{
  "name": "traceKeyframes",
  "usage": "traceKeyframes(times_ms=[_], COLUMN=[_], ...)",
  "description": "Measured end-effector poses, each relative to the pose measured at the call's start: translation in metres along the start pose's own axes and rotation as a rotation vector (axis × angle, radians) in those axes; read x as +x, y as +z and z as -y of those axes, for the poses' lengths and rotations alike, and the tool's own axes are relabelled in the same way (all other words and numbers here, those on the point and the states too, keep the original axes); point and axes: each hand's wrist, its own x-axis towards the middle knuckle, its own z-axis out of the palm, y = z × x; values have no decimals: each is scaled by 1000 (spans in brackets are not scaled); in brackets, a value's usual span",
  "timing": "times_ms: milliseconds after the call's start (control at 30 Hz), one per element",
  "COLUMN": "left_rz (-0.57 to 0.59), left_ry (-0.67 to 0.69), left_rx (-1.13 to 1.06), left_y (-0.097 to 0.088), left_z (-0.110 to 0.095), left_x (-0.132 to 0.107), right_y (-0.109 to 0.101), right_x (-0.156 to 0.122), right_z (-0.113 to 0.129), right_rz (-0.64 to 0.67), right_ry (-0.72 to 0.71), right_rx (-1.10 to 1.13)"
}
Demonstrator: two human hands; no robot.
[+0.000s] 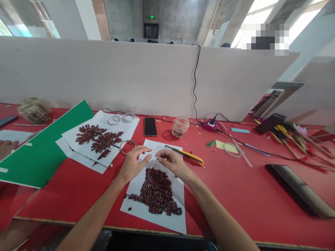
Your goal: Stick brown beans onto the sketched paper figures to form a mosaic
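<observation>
A white sheet of paper [179, 209] lies in front of me with dark red beans [157, 191] set close together over its lower part. Thin drawn lines show on the bare paper above them. My left hand [134, 162] hovers over the sheet's upper left edge, thumb and fingers apart, holding nothing. Close by on the right, my right hand [171, 161] is closed in a pinch; whatever is between its fingertips is too small to make out. A yellow utility knife [192, 157] lies beside the right hand, its front end on the paper.
Left are bean-covered sheets [102, 167], tape rolls [128, 118] and a green board [44, 164]. A phone [150, 126], glass jar [180, 126] and purple power adapter [210, 124] stand behind. A black case [298, 190] lies right. Another person's hand [7, 146] rests far left.
</observation>
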Motion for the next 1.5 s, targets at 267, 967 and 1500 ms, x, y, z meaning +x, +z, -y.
traceKeyframes(times_ms=[267, 967, 1500], left_rz=[7, 28, 95], left_ry=[-42, -307, -244], left_rx=[-61, -292, -110], left_y=[5, 12, 11], left_z=[-11, 4, 23], left_x=[1, -1, 0], right_y=[12, 13, -4], right_x=[-2, 1, 36], right_z=[0, 7, -9], right_rz=[1, -272, 91], right_ry=[131, -72, 22], right_rx=[204, -162, -695])
